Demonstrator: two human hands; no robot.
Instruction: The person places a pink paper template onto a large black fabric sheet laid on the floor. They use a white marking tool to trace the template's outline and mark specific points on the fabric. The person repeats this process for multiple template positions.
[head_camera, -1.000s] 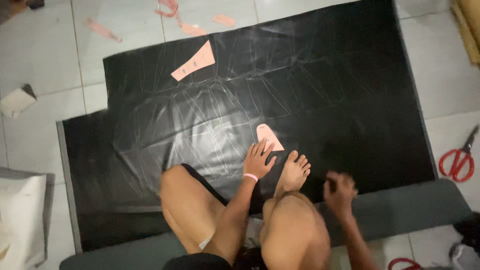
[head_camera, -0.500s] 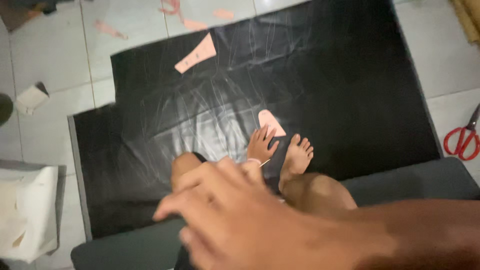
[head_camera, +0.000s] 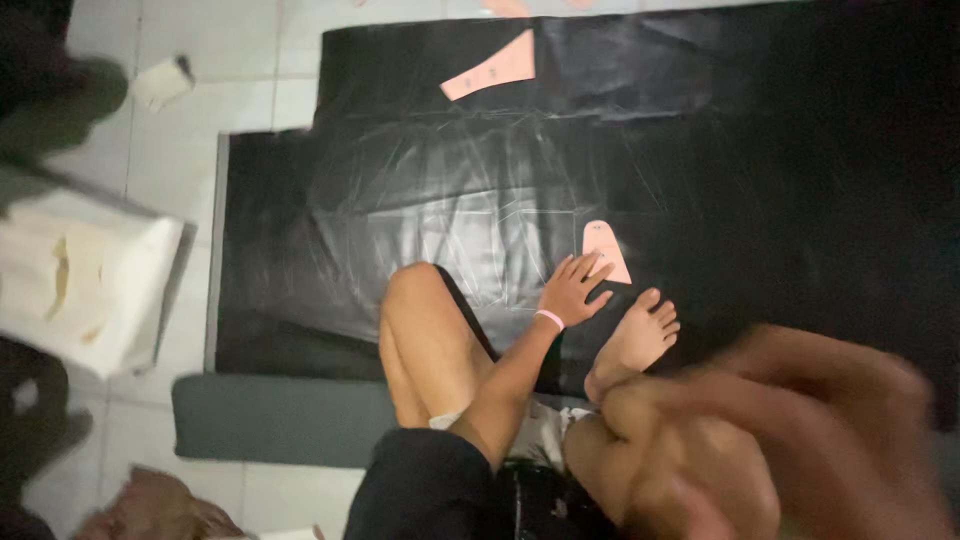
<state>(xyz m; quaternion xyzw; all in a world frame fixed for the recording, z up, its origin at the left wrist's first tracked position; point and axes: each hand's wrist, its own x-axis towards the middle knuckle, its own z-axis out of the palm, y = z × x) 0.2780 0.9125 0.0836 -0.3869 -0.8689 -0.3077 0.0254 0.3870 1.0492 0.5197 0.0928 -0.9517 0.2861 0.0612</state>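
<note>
Grey mat (head_camera: 280, 420) on the tiled floor; white box (head_camera: 85, 275) (open) left; crumpled paper (head_camera: 160, 85) beyond.

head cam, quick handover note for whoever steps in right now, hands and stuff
Left hand: flat on the black sheet, fingertips on the lower edge of the small pink pattern piece; holds nothing.
Right hand: raised close to the camera, blurred; grip cannot be told.
Things: black sheet spread on the tiled floor, faint lines marked on it. A second, longer pink piece lies near its far edge. Bare foot rests on the sheet beside the left hand.
Done: some lines drawn, small piece laid down.
Left: nothing looks cut yet.
</note>
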